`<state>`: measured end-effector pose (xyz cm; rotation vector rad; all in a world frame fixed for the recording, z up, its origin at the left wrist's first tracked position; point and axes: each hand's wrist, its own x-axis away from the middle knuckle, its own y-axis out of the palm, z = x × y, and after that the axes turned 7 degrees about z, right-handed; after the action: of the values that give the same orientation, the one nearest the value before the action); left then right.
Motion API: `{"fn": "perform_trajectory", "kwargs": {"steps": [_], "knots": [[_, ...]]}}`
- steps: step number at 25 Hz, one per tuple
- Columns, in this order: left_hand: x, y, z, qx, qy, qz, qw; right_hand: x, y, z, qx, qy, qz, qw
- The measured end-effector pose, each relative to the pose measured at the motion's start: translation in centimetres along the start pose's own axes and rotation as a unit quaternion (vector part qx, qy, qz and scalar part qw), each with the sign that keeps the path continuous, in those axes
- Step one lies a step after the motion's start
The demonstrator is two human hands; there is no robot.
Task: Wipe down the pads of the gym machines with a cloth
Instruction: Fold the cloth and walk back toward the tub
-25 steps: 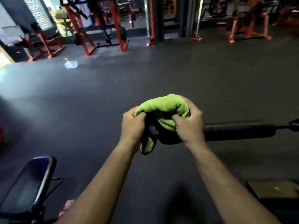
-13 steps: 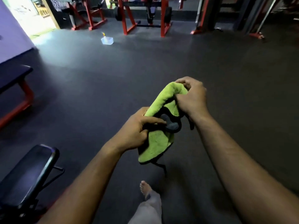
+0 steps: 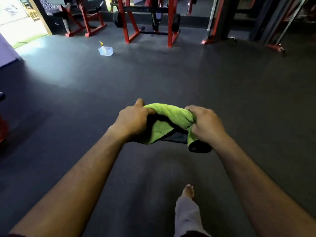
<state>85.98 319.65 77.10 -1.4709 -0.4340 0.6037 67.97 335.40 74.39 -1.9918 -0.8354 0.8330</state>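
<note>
A lime-green cloth (image 3: 171,117) with a dark underside hangs stretched between both hands at the middle of the view. My left hand (image 3: 132,119) grips its left end, and my right hand (image 3: 206,124) grips its right end, with a dark-edged corner dangling below that hand. Both hands are held out over the dark rubber floor. No machine pad is near the hands.
A clear plastic container with a yellow-tipped bottle (image 3: 105,50) stands on the floor at the far left. Red-framed gym machines (image 3: 150,19) line the back. A bright doorway (image 3: 18,19) is at the top left. My bare foot (image 3: 187,194) steps forward at the bottom.
The view has swung away from the black bench pad at the lower left, which is out of sight now. The hands have spread the cloth sideways, and the container and machines look closer.
</note>
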Motion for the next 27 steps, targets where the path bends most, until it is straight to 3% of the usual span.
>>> {"fn": "perform_trajectory", "kwargs": {"steps": [2, 5, 10, 13, 18, 21, 25, 27], "knots": [[-8.0, 1.0, -1.1, -0.031, 0.019, -0.019, 0.999, -7.8, 2.4, 2.0, -0.019, -0.023, -0.020, 0.999], [-18.2, 2.3, -2.4, -0.055, 0.004, -0.008, 0.998, -18.4, 5.1, 3.6, 0.040, -0.060, -0.013, 0.997], [-33.3, 2.9, -5.6, 0.056, -0.095, 0.019, 0.994, -35.5, 9.7, 3.7, 0.107, -0.131, 0.131, 0.977], [-41.4, 3.0, -8.9, 0.092, -0.066, 0.017, 0.993, -45.1, 13.2, 2.9, 0.123, -0.151, 0.127, 0.973], [-58.2, 5.1, -18.0, 0.085, -0.096, 0.058, 0.990, -64.1, 20.9, 1.2, 0.034, -0.073, 0.025, 0.996], [-67.8, 6.6, -23.6, 0.068, -0.114, 0.067, 0.989, -73.6, 23.8, 0.1, 0.055, -0.023, -0.041, 0.997], [-81.0, 8.7, -30.5, 0.097, -0.147, 0.079, 0.981, -87.9, 27.4, -2.2, 0.024, 0.064, -0.050, 0.996], [-87.4, 9.5, -33.5, 0.152, -0.178, 0.059, 0.970, -93.4, 29.5, -3.0, -0.010, 0.051, -0.044, 0.998]]}}
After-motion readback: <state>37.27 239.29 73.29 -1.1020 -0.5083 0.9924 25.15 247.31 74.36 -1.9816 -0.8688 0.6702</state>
